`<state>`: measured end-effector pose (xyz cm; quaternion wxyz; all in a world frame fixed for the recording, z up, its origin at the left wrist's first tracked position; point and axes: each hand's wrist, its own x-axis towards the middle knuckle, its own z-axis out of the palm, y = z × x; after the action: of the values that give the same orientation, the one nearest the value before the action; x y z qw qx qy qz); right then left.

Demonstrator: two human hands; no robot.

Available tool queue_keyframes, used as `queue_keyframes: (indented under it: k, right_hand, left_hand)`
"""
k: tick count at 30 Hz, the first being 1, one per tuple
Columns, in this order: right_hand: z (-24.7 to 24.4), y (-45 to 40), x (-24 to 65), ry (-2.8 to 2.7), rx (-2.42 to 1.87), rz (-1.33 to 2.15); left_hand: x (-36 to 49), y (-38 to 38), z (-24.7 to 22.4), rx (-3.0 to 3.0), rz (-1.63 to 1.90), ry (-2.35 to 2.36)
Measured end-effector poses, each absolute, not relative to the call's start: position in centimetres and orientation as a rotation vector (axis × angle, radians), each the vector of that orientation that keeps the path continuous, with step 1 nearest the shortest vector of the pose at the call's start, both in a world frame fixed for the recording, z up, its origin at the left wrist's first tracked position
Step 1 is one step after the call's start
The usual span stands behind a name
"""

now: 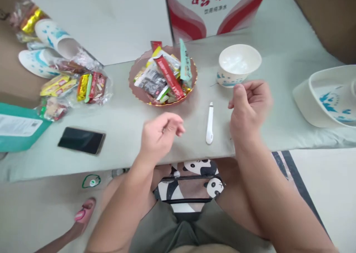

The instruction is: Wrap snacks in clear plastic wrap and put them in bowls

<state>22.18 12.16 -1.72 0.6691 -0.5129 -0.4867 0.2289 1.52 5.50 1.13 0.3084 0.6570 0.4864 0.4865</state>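
My left hand (162, 134) hovers over the near part of the table, in front of the snack bowl (135, 85). Its fingers are curled in towards the thumb; whatever may be between them is too small to make out. My right hand (250, 110) is closed too, thumb against curled fingers, just in front of a white paper cup (233, 78) with blue print. What it pinches, if anything, cannot be seen. Between the two hands a white utility knife (210, 125) lies on the cloth. Red, yellow, grey and mint-green snack packets (168, 76) fill the pinkish, gold-rimmed bowl.
On the left are a black phone (82, 140), a teal packet (22, 128), wrapped snacks (93, 86) and two tipped paper cups (41, 62). A white tub (307, 101) stands at right, a red-and-white box (211, 13) behind. A panda-print bag (191, 184) rests on my lap.
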Motion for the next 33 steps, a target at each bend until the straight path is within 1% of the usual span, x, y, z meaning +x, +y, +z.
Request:
queue_keyframes:
  k: [3,6,9,11,16,19,22,25,27,30,33]
  right_hand:
    - [-1.6,9.7,20.7,-1.207,-1.245,0.569]
    - [-1.2,6.6,19.3,-1.406,-1.326,0.582]
    - [-0.4,4.2,16.7,-1.661,-1.249,0.666]
    - [0.5,3.4,13.9,-1.839,-1.151,0.731]
    - [2.5,4.9,4.6,-2.147,-0.859,0.812]
    - [3.3,7.3,-1.6,-2.209,-0.699,0.809]
    - [3.6,10.9,-8.2,-2.225,-0.635,0.817]
    - [3.4,15.1,-15.3,-2.358,-0.696,0.714]
    - [3.0,17.9,-20.1,-2.512,-0.716,0.548]
    - [1.9,21.3,-26.3,-2.736,-0.688,0.274]
    - [0.7,23.0,-30.5,-2.951,-0.631,0.149]
  left_hand:
    - [-2.2,5.8,0.1,1.425,1.477,1.468]
    - [-5.3,6.2,-1.0,1.374,1.442,1.501]
    - [-7.9,6.2,-2.2,1.467,1.398,1.533]
    - [-9.6,6.3,-2.7,1.377,1.478,1.568]
    - [-13.5,6.2,-1.8,0.801,1.765,1.446]
    - [-15.5,5.7,-0.8,0.485,1.858,1.315]
    - [-17.3,5.2,-0.4,0.209,1.960,1.231]
    - [-18.5,5.1,-0.3,0.020,2.012,1.210]
    - [-18.9,5.1,-0.3,-0.033,2.007,1.190]
    - [-19.1,5.1,-0.2,-0.008,1.992,1.158]
    - [-19.2,5.1,-0.4,0.024,1.972,1.145]
